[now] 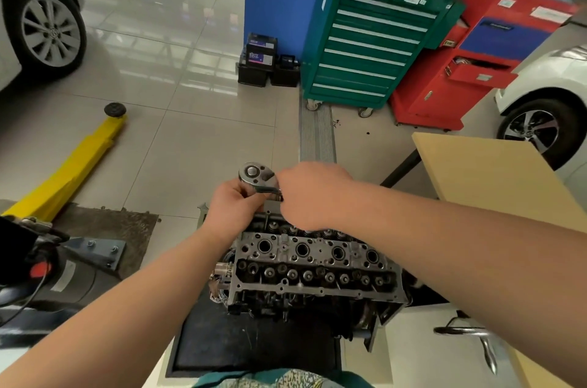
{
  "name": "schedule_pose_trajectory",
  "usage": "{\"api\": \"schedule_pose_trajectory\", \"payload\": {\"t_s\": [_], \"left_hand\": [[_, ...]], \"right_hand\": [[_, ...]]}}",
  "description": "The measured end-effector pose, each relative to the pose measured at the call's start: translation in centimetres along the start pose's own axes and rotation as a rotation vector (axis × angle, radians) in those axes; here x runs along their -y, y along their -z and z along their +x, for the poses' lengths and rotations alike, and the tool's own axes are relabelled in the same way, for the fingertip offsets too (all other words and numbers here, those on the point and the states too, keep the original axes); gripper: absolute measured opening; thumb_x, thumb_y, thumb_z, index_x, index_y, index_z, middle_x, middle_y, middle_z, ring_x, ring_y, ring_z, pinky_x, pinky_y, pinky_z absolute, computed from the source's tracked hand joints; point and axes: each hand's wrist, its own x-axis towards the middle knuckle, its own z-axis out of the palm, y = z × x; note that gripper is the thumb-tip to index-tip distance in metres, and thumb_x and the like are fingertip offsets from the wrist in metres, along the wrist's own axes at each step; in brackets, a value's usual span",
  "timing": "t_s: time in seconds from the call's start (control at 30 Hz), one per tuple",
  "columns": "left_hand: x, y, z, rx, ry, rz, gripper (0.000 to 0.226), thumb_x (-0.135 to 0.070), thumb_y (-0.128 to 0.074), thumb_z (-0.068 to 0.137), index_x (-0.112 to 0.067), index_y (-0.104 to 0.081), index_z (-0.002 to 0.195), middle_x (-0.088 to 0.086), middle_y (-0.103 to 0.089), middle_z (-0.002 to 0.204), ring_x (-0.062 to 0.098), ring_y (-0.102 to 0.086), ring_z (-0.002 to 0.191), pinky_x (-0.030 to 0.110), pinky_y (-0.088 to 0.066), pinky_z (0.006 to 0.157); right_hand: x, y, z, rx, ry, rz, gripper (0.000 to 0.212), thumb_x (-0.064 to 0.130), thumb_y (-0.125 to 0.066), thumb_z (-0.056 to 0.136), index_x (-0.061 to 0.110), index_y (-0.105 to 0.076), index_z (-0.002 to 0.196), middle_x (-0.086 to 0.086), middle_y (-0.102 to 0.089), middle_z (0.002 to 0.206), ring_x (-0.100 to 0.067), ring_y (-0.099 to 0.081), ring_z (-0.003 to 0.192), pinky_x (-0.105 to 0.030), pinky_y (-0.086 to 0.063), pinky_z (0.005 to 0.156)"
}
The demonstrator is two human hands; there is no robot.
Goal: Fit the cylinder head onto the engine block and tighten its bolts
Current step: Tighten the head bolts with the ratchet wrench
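Note:
The grey cylinder head [314, 264] sits on top of the engine block [374, 308], its row of round bores facing up. Above its far left corner stands a chrome ratchet wrench [255, 176], head up. My left hand [235, 206] grips the part below the ratchet head. My right hand [309, 194] holds the wrench's handle from the right side; the handle is mostly hidden under it. The bolt beneath the tool is hidden by my hands.
A wooden table [495, 181] stands to the right. A yellow lift arm [68, 168] lies on the floor at left. Behind are a green tool cabinet [371, 35], a red cabinet [470, 70], and car wheels at both sides. A metal handle [476, 340] sticks out at lower right.

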Motion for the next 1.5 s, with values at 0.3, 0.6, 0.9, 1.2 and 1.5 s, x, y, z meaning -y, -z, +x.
{"api": "schedule_pose_trajectory", "payload": {"t_s": [0.3, 0.6, 0.9, 1.2, 1.5], "left_hand": [[0.0, -2.1, -0.4, 0.104, -0.048, 0.15, 0.027, -0.054, -0.065, 0.092, -0.029, -0.056, 0.089, -0.004, -0.06, 0.087, 0.014, -0.047, 0.077, 0.03, -0.038, 0.067], [0.2, -1.5, 0.4, 0.002, 0.054, -0.056, 0.031, -0.018, -0.061, 0.081, 0.013, -0.054, 0.082, 0.011, -0.051, 0.073, 0.023, -0.038, 0.069, 0.042, -0.034, 0.064], [0.0, -2.0, 0.0, 0.129, 0.007, 0.086, 0.036, -0.039, -0.072, 0.092, -0.004, -0.063, 0.092, 0.016, -0.059, 0.076, 0.016, -0.048, 0.069, 0.038, -0.041, 0.065], [-0.2, -2.0, -0.5, -0.068, 0.026, -0.08, 0.037, -0.025, -0.06, 0.069, 0.007, -0.042, 0.067, 0.007, -0.038, 0.059, 0.019, -0.029, 0.057, 0.031, -0.025, 0.053], [-0.2, -2.2, -0.4, -0.082, 0.038, 0.023, 0.038, -0.036, -0.07, 0.088, -0.004, -0.056, 0.074, 0.003, -0.052, 0.065, 0.013, -0.042, 0.061, 0.032, -0.035, 0.056]], "right_hand": [[-2.4, 2.1, 2.6, -0.066, 0.184, -0.122, 0.031, 0.008, -0.054, 0.089, 0.032, -0.064, 0.107, 0.01, -0.063, 0.096, -0.02, -0.059, 0.099, -0.045, -0.048, 0.098], [0.1, -1.8, -1.9, 0.023, -0.02, 0.363, 0.006, 0.029, -0.048, 0.098, 0.024, -0.051, 0.097, 0.003, -0.054, 0.081, -0.02, -0.057, 0.071, -0.032, -0.037, 0.054], [-1.7, 1.7, 2.0, -0.176, 0.165, -0.114, 0.03, 0.01, -0.055, 0.091, 0.026, -0.064, 0.115, 0.002, -0.063, 0.106, -0.025, -0.056, 0.108, -0.044, -0.043, 0.103], [-0.7, -1.2, -1.9, -0.003, -0.01, 0.171, 0.004, 0.024, -0.052, 0.098, 0.025, -0.054, 0.101, 0.005, -0.052, 0.078, -0.015, -0.051, 0.067, -0.03, -0.035, 0.05], [-0.4, 2.0, 1.9, -0.205, 0.135, -0.178, 0.022, 0.011, -0.058, 0.091, 0.025, -0.066, 0.107, 0.001, -0.066, 0.099, -0.026, -0.063, 0.098, -0.045, -0.052, 0.089]]}}
